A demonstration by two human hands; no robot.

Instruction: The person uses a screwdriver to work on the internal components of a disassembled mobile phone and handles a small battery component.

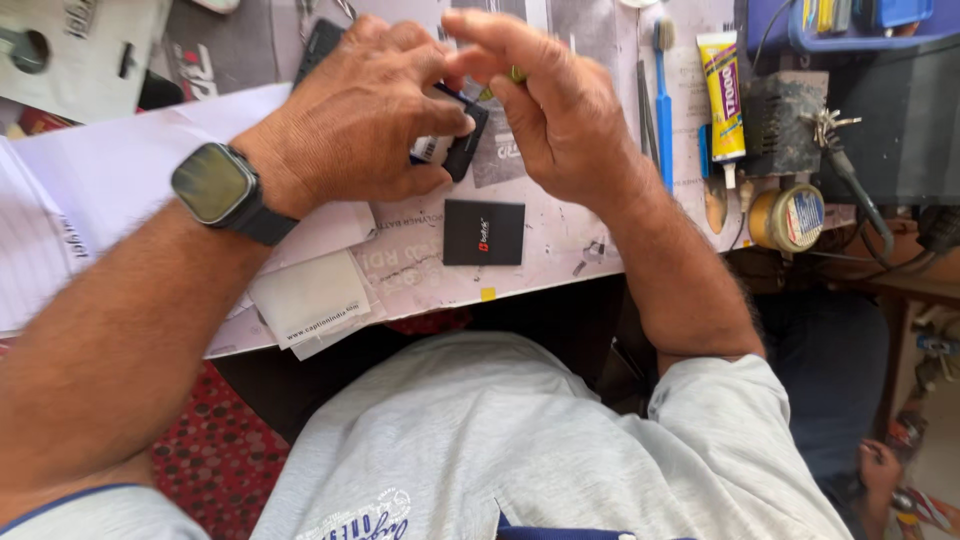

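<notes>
Above the paper-covered counter point(560, 250), left hand point(360, 115) clamps a small black phone part point(462, 140), its long axis tilted toward upper right. Right hand point(555, 105) pinches a thin green tool point(514, 74), fingers together. Another black rectangle point(484, 232) lies flat below them.

A small electronics repair workbench: paper-covered work surface point(560, 250) scuffed and stained, yellow tube of adhesive point(722, 95) beside a blue-handled brush point(664, 100), round tin of solder paste point(790, 217), soldering iron with dark cable point(850, 185) on a grimy grey stand point(780, 125), flat black rectangular battery point(484, 232) near the front edge.
</notes>
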